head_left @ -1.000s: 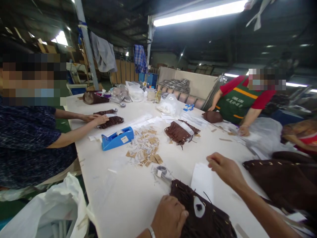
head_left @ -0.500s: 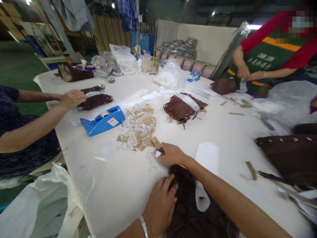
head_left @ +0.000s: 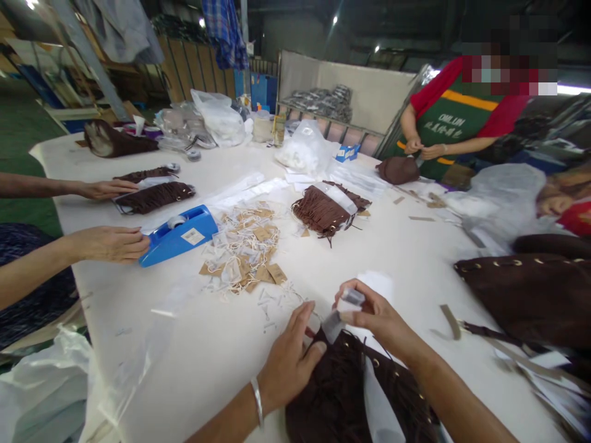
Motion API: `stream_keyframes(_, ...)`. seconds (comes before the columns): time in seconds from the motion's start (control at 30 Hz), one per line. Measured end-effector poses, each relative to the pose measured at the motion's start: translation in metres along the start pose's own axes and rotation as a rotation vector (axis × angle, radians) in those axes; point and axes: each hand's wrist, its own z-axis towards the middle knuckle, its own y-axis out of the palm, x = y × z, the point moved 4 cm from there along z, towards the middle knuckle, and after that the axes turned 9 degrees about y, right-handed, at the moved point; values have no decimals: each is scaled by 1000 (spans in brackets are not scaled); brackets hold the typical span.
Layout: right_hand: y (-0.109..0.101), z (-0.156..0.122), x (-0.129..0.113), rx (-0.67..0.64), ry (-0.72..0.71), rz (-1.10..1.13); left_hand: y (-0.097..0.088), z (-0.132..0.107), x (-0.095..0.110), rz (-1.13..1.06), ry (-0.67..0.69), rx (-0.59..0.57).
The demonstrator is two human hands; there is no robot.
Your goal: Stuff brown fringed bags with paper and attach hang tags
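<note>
Fringe piece (head_left: 335,391), lengthwise toward lower right, far-side eyelets (head_left: 375,363)

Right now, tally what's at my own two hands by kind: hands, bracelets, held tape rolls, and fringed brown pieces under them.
Hands: 2, left hand and right hand
Bracelet: 1, on the left wrist
Tape roll: 1, in the right hand
Fringed brown piece: 1
Total: 5

Dark brown bag (head_left: 335,394), blue tape dispenser (head_left: 173,240), blue plaid cloth (head_left: 225,34), white table (head_left: 184,363)
</note>
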Motion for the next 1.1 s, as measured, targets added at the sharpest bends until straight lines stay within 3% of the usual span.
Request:
stream_keyframes(0.1, -1, -20, -5, -140, 1, 126, -3, 19, -10, 12, 126, -205)
stream_keyframes(0.2, -3, -30, -5, -174, -31, 240, -7, 35, -24, 375, 207, -270)
stream_keyframes(0.3, -6, -31, -1, -152, -32, 268, -16, 48, -37, 789, 214, -263)
stream_keyframes(0.43, -10, -24, 5, -78, -22, 209, -42, 53, -49, 1048, 75, -124)
stream_keyframes(0.53, -15, -9, 12, 28, -7, 106, -57, 46, -52, 1068, -8, -31)
stream_keyframes(0.63, -17, 18, 27, 125, 65, -67, -60, 48, -53, 1013, 2, -47)
stream_keyframes(0.73, -15, 48, 39, 240, 115, -485, -63, 61, -56, 1012, 3, -50)
stream_keyframes(0.87, -5, 62, 26, 413, -145, -1104, -72, 74, -54, 1003, 31, -22)
stream_keyframes(0.97, 5, 57, 10, 441, -271, -1152, -78, 71, -48, 960, 49, -1)
stream_keyframes(1.1, 23, 64, 6, 327, -180, -1079, -77, 65, -42, 892, 63, 0)
